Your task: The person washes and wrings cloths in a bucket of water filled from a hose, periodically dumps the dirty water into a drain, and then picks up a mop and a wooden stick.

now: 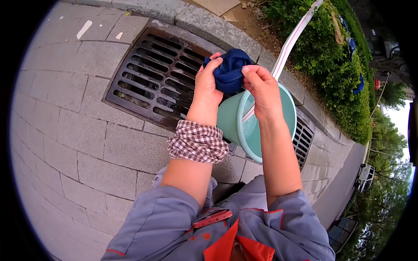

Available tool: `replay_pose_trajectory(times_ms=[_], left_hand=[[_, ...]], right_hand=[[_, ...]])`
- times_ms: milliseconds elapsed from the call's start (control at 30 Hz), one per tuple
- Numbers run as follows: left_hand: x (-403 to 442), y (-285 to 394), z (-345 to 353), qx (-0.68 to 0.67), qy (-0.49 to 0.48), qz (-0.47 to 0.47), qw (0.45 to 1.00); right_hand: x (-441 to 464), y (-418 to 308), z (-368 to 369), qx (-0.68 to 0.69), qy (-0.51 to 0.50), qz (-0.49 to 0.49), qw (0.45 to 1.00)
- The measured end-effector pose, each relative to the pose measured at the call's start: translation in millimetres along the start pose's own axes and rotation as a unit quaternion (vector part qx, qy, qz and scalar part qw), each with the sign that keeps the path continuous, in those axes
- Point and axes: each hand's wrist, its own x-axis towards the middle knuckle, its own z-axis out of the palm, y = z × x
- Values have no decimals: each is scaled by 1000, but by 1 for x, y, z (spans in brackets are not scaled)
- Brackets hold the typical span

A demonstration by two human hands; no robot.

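Dark blue cloth (233,71) held up in both hands above the drain grate and bucket.
The cloth is cupped from the side by the left hand (208,83), its thumb laid over the bundle, and is pinched at its near edge between thumb and forefinger of the right hand (266,92). Both forearms are stretched forward, the left ringed by a checked band (198,141). The green bucket (228,119) is partly covered by the right hand, beside the grate (152,74).
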Motion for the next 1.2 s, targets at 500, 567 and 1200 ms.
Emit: replay_pose_trajectory(times_ms=[500, 567, 1200], left_hand=[[-5, 7, 5, -15, 16, 25, 999], [-6, 9, 7, -10, 14, 35, 999], [-10, 7, 9, -8, 6, 24, 1000]], right_hand=[[14, -29, -10, -286, -22, -286, 915], [4, -31, -5, -333, -8, -289, 898], [29, -16, -26, -329, 71, -257, 906]])
